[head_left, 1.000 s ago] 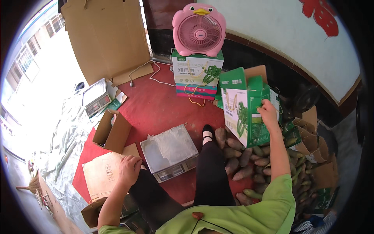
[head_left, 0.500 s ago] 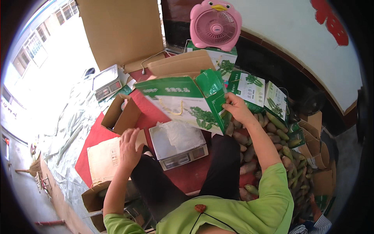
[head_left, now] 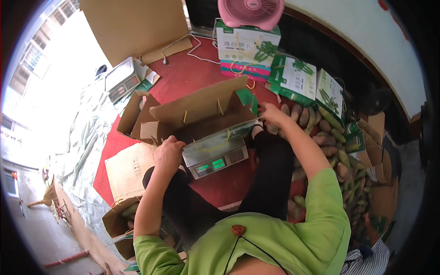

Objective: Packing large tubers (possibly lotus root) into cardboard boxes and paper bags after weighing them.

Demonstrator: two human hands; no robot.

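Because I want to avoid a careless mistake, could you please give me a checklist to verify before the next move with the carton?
1. Carton open at the top: ok, its opening faces up.
2. Left hand on the carton: ok, at its left end.
3. Right hand on the carton: ok, at its right end.
4. Near scale switched on: ok, its display glows green.
5. Carton resting fully on the scale: cannot tell, it hides the weighing surface.
6. Whole carton floor visible: not ok, the near wall hides part of it.
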